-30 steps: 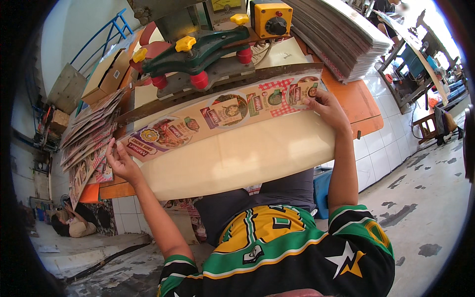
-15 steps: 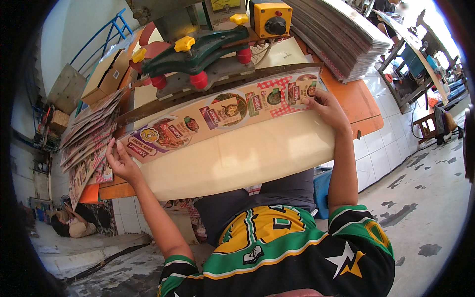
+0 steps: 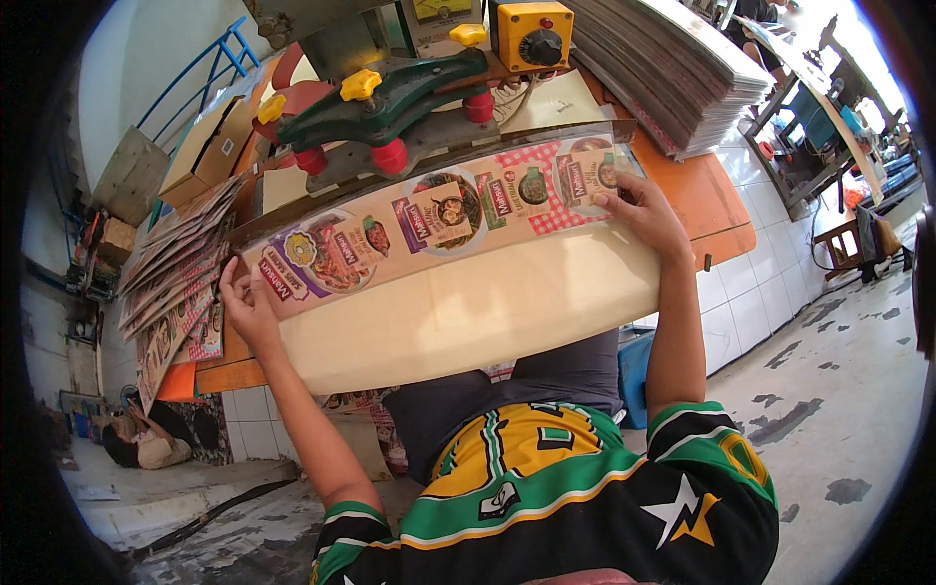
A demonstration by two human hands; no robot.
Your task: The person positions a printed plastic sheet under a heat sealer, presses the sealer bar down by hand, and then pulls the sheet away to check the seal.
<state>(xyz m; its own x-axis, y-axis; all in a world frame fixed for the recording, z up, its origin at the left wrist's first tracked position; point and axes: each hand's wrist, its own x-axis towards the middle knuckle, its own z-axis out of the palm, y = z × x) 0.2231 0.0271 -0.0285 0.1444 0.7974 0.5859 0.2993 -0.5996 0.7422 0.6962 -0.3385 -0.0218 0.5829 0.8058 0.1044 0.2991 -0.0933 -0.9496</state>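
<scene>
A long printed strip (image 3: 453,216) with food pictures and a red checked pattern lies slantwise in front of me, its far edge close to a dark metal bar (image 3: 429,168). At its left end my left hand (image 3: 252,307) is closed on the edge, thumb on top. My right hand (image 3: 645,219) pinches the right end between thumb and fingers. Clear film glints over that right end. Below the print, a plain cream sheet (image 3: 468,307) spreads toward my lap and curves down at its near edge; whether it is joined to the strip I cannot tell.
Behind the bar stands a machine with a dark green arm (image 3: 385,112), yellow knobs and red feet, beside a yellow control box (image 3: 529,37). Printed sheets (image 3: 174,283) pile up at the left. A tall stack of boards (image 3: 663,73) occupies the back right of the orange table (image 3: 717,219).
My left hand has moved slightly up and right, and the left end of the printed strip has shifted up toward the bar. My right hand has barely moved and keeps its pinch.
</scene>
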